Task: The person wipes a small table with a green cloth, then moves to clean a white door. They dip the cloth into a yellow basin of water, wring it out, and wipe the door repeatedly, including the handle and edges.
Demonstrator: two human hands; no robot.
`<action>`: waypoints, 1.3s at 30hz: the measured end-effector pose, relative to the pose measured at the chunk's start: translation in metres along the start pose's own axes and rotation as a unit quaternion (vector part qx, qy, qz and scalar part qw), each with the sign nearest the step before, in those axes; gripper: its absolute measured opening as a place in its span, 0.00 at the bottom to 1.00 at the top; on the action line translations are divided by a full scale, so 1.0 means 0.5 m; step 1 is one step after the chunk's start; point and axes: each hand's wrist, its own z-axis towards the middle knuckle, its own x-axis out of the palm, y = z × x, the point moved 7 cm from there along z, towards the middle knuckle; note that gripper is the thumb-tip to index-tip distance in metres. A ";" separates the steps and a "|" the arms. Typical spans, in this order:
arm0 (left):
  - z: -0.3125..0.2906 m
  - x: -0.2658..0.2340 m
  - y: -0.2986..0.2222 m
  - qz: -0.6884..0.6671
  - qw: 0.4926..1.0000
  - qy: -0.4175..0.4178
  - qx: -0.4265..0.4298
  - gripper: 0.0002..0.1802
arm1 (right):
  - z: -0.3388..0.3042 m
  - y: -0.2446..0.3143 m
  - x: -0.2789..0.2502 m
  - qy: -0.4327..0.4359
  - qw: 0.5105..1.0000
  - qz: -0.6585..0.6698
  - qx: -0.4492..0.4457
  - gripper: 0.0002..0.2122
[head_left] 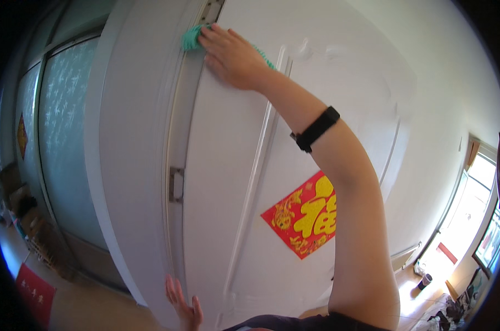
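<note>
My right hand [233, 58] is raised high against a white door [228, 149], close to its hinged edge. Under the fingers lies a green textured cloth [192, 38], bunched at the fingertips; more green shows past the wrist. The cloth touches the narrow strip between door and frame [145, 138], just below an upper metal hinge [210, 11]. A lower hinge [176, 185] sits farther down that strip. Low in the picture, my left hand [182, 309] is held up beside the door edge, fingers stretched, holding nothing.
A red paper decoration [299, 218] with yellow figures is stuck on the door, partly behind my arm. Frosted glass sliding panels [68, 138] stand at left, above a red mat [35, 292]. At right are a bright doorway [454, 220], a dark cup [425, 281] and floor clutter.
</note>
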 end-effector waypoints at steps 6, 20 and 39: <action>0.016 -0.013 -0.041 0.005 0.999 -0.002 0.032 0.32 | -0.228 0.308 0.042 0.112 0.989 0.092 -0.042 0.26; -0.030 0.006 -0.011 -0.289 0.923 0.115 -0.225 0.25 | -0.632 0.727 0.028 0.077 -0.046 0.906 0.414 0.24; 0.079 0.129 -0.165 -0.335 0.926 -0.083 -0.154 0.06 | -0.865 0.733 -0.110 0.212 -0.107 0.843 0.483 0.27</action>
